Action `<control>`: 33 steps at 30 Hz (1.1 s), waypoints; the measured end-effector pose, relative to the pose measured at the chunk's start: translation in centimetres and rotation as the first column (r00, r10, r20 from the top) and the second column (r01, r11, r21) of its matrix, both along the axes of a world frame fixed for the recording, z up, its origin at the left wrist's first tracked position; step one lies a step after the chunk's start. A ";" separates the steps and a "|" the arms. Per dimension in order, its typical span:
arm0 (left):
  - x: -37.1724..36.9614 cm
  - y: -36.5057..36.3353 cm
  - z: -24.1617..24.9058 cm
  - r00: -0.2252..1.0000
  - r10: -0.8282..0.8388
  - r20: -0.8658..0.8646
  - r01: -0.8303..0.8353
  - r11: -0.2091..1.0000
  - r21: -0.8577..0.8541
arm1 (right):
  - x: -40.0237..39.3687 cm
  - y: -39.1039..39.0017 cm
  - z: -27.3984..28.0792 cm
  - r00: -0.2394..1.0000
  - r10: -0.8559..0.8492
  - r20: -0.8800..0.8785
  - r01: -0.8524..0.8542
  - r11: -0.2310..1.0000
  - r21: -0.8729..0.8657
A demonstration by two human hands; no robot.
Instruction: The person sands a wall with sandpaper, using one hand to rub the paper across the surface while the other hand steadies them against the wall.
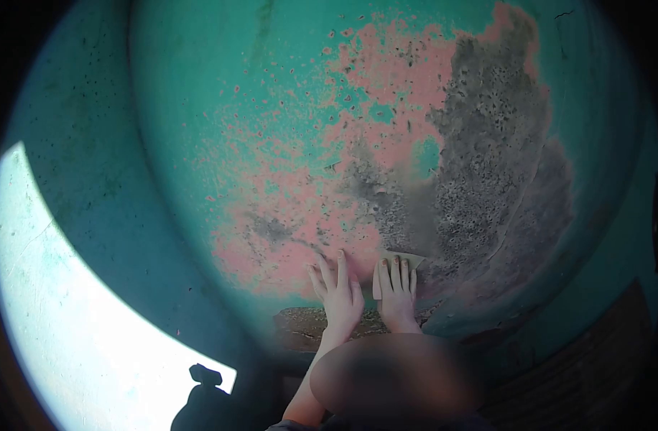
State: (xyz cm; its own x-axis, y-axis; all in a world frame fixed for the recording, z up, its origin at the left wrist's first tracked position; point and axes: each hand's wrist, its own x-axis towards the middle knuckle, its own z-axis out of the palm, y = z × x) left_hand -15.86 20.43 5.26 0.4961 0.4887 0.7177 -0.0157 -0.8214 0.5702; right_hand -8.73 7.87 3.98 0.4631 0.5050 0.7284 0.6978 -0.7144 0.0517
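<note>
My left hand (339, 293) lies against the turquoise wall (192, 100), fingers spread over a patch of pink undercoat (271, 258). Just to its right, my right hand (396, 298) has its fingers stretched up over a thin, pale piece of sandpaper (408, 256) and presses it to the wall. The sheet's edges show above the fingertips and by the thumb side; the rest is hidden under the hand. Above both hands, the paint is worn through to pink and to rough, pitted grey plaster (487, 136).
A broken brown strip (300, 327) runs along the wall's bottom behind my wrists. The wall meets another turquoise wall (77, 129) at a corner on the left, where bright sunlight (77, 302) and a dark shadow (203, 399) fall. A blurred rounded shape (394, 381) covers my right forearm.
</note>
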 end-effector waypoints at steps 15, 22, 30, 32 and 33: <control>0.2 -0.3 -0.4 0.998 -0.013 -0.062 0.012 1.000 -0.015 | 0.8 -0.7 -2.2 0.995 -0.059 -0.082 0.059 0.998 -0.004; 0.2 0.0 -0.6 0.991 -0.016 -0.133 0.022 0.999 0.043 | 0.6 0.9 5.3 0.999 -0.024 -0.035 0.031 0.981 0.193; 0.3 0.1 -1.1 0.994 -0.014 -0.111 0.021 0.998 0.060 | 0.6 -0.2 -1.8 0.984 -0.069 -0.166 0.109 0.963 0.245; 0.3 -0.2 -0.9 0.994 -0.021 -0.111 0.028 0.998 0.063 | 1.3 -0.1 2.7 0.988 -0.084 -0.131 0.124 0.935 0.332; 0.3 -0.3 -0.8 0.995 -0.016 -0.101 0.022 0.998 0.056 | 1.3 -0.2 4.2 0.992 -0.063 -0.112 0.101 0.921 0.377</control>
State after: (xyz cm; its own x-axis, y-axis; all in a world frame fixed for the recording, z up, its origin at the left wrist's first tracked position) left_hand -15.55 20.12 4.43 0.5757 0.4382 0.6903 0.0232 -0.8527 0.5219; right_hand -7.40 7.67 8.23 0.5681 0.1549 0.8083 0.6239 -0.7215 -0.3002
